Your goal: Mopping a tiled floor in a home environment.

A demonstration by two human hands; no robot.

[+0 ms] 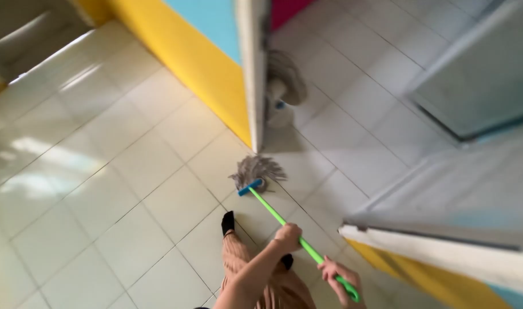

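A mop with a grey string head [258, 169], a blue clamp and a bright green handle [273, 213] rests on the white tiled floor [101, 189], close to the foot of a white door edge [252, 80]. My left hand [288, 236] grips the handle about midway. My right hand [341, 279] grips it near the upper end, at the bottom of the view. The handle slants from lower right up to the mop head.
A second grey mop [284, 80] leans behind the door edge. A yellow and blue wall [187, 51] runs to the upper left. Another yellow-based panel with a white edge [444, 257] stands at right. My black-socked foot [228, 222] is just behind the mop.
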